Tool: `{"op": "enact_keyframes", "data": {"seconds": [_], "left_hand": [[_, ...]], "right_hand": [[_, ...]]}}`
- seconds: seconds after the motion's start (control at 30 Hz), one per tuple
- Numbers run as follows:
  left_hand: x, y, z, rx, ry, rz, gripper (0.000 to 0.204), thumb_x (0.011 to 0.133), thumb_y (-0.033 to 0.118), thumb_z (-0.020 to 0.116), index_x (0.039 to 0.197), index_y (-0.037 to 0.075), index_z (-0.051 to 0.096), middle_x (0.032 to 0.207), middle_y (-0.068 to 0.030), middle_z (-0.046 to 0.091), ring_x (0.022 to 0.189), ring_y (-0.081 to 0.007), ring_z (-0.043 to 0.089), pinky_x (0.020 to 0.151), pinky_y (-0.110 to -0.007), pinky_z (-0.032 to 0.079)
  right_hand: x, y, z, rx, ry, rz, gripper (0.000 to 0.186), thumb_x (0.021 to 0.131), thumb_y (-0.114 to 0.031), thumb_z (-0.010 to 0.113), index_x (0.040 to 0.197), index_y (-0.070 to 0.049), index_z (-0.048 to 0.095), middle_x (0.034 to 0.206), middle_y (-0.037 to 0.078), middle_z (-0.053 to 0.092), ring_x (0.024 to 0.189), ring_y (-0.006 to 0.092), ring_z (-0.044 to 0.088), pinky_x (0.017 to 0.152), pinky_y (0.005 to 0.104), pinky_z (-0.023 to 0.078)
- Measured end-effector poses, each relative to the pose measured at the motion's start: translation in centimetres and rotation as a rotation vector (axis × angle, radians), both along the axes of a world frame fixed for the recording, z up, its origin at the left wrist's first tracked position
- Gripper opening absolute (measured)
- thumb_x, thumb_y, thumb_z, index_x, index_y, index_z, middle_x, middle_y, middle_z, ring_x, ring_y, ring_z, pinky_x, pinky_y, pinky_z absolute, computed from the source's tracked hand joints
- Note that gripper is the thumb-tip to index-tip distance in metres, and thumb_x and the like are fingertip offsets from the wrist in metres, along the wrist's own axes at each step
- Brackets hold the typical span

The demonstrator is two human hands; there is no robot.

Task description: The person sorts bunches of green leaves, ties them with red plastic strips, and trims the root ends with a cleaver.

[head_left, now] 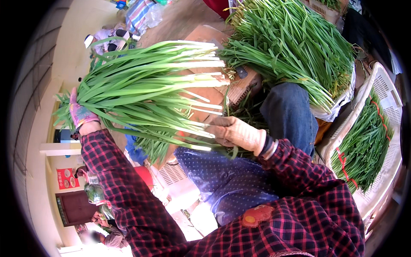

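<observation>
A big fanned bunch of garlic chives [141,85] is held up at the left, its flat green leaves to the left and its white stem ends to the right. My left hand [81,112], in a pink patterned glove, is closed around the leaf end. My right hand [237,133], in a pale glove, has its fingers pinched together beside the lower white stem ends. What lies between those fingertips is hidden. A strip of green leaf hangs just under the right hand.
A large heap of garlic chives [291,47] lies at the upper right, beyond my knee [284,113]. At the right, a white plastic basket [336,145] holds bundles tied with red bands. Cardboard [207,34] lies behind the bunch. Another person [109,40] is at the upper left.
</observation>
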State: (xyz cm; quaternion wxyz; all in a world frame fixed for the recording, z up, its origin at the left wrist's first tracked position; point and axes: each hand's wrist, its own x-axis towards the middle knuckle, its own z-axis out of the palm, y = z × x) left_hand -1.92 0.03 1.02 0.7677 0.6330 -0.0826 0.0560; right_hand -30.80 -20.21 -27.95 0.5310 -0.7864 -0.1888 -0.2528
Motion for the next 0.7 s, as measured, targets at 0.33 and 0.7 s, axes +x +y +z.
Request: {"op": "enact_keyframes", "data": {"seconds": [0.33, 0.7], "left_hand": [[-1.7, -3.2, -2.8, -0.059, -0.018, -0.126, 0.043, 0.096, 0.03, 0.055, 0.124, -0.002, 0.061, 0.126, -0.0177, 0.063, 0.113, -0.0324, 0.061, 0.1, -0.046, 0.048], [-3.1, -3.0, -0.4, -0.086, -0.006, 0.026, 0.041, 0.094, 0.028, 0.057, 0.121, -0.002, 0.061, 0.125, -0.0187, 0.063, 0.113, -0.0346, 0.06, 0.101, -0.048, 0.046]], "right_hand": [[-7.2, -1.4, -1.0, 0.851, 0.92, -0.024, 0.027, 0.095, -0.029, 0.064, 0.091, -0.002, 0.065, 0.063, -0.005, 0.046, 0.057, 0.0052, 0.041, 0.05, 0.0232, 0.033], [-1.9, 0.9, -1.4, 0.584, 0.579, 0.496, 0.045, 0.093, -0.021, 0.058, 0.134, -0.006, 0.052, 0.132, 0.018, 0.054, 0.124, 0.0317, 0.052, 0.105, 0.0431, 0.043]]}}
